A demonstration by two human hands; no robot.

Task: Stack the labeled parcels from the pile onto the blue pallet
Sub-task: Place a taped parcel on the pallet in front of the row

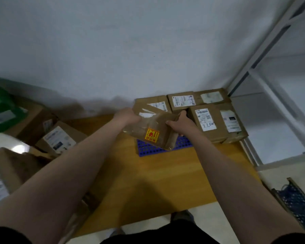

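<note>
I hold a brown cardboard parcel [154,128] with a yellow and red sticker, tilted above the blue pallet [147,148]. My left hand [128,116] grips its far left edge and my right hand [179,123] grips its right edge. Several labeled brown parcels [217,122] lie packed on the pallet's right and far side, against the wall. The pile of parcels [59,138] sits at the left on the floor.
A green box [2,110] stands at the far left behind the pile. A white metal rack [264,95] rises at the right. A wooden board [165,173] lies under the pallet. A crate with dark netting [296,203] sits at the lower right.
</note>
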